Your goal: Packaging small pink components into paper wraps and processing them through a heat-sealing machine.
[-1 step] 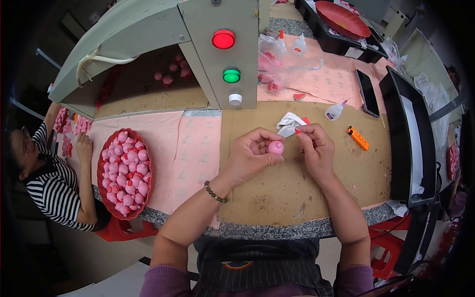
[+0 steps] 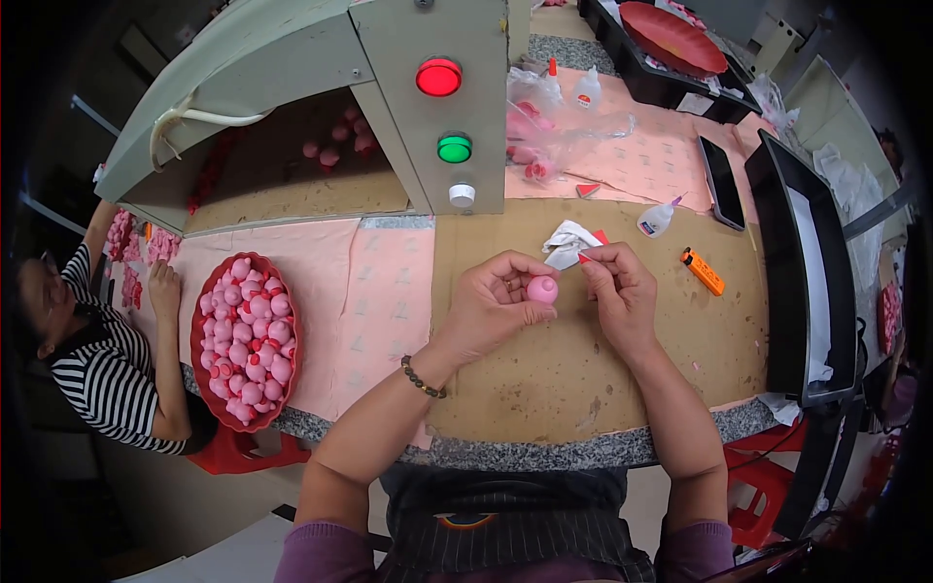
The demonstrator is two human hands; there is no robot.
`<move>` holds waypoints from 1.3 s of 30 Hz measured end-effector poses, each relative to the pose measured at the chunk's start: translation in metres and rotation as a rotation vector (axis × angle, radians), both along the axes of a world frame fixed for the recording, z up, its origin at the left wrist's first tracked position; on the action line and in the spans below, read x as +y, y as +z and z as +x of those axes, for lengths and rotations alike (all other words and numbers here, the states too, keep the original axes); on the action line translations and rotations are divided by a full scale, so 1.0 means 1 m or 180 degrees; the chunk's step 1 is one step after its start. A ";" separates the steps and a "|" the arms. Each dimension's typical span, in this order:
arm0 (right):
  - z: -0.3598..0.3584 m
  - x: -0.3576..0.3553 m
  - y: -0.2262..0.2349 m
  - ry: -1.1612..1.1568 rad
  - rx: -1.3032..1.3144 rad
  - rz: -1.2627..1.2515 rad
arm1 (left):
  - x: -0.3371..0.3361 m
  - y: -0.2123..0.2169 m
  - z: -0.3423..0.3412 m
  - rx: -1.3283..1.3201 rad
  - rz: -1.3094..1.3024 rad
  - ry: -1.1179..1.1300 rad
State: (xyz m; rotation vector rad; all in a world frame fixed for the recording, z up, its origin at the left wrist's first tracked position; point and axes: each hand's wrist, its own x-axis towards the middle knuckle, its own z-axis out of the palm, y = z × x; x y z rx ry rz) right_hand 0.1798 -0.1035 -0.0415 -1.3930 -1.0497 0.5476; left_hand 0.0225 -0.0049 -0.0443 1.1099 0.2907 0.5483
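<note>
Between the thumb and fingers of my left hand (image 2: 499, 293) is a small round pink figure piece (image 2: 542, 290), with a raised knob on its face side. My right hand (image 2: 619, 293) pinches a small red piece (image 2: 584, 258) at its fingertips, slightly apart from the pink figure. Just beyond both hands lies a crumpled white wipe (image 2: 570, 238), with a bit of red next to it. A small glue bottle (image 2: 656, 220) with a purple tip lies beyond my right hand. To its right is an orange utility knife (image 2: 703, 272).
A red scalloped tray (image 2: 298, 364) heaped with similar pink pieces stands at left. The grey machine (image 2: 432, 117) rises behind it. A phone (image 2: 721, 183) and a black bin (image 2: 809, 282) border the right side. Another person in a striped shirt (image 2: 102, 389) sits at far left.
</note>
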 end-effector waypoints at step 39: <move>0.002 0.007 -0.003 0.0141 -0.0574 -0.0028 | -0.011 0.007 0.000 0.0284 -0.0120 -0.0993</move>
